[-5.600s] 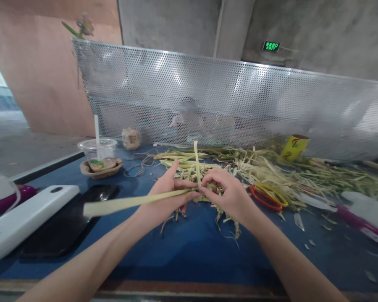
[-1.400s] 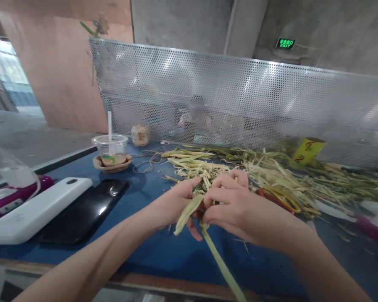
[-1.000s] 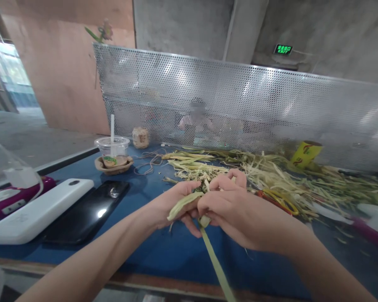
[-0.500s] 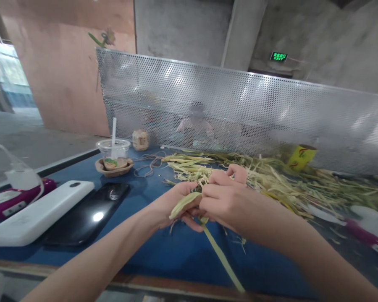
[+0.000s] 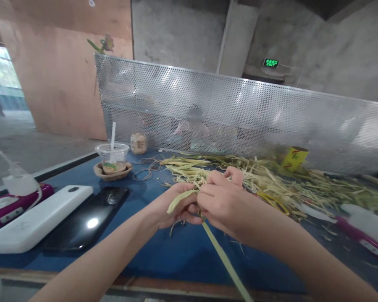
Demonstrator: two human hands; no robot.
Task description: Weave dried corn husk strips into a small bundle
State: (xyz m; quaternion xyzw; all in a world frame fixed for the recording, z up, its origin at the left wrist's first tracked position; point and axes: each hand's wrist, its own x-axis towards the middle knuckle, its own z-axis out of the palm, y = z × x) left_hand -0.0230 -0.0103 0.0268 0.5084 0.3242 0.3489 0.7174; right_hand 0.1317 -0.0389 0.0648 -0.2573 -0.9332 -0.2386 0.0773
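Over the middle of the blue tabletop (image 5: pixel 166 262), set back from its near edge, we see two hands meeting fingertip to fingertip. Across the left hand (image 5: pixel 173 205) lies a pale leaf piece (image 5: pixel 180 201); its thumb and forefinger are nearly closed and appear to grip that piece where it enters the join, while the lower fingers curl loosely. The right hand (image 5: pixel 223 201) has its fingers bent well in, but its tips are hidden, so we cannot tell what they pinch. From below the join, a long strip (image 5: pixel 225 258) slants down past the near edge; whether strip and leaf piece are one, we cannot say. Behind the hands, a heap of dry husks (image 5: pixel 267 178) spreads towards the far edge. We judge the step in hand to be fine work at the join, folding or tucking perhaps; the next move would call for a steady left grip and the strip kept free.
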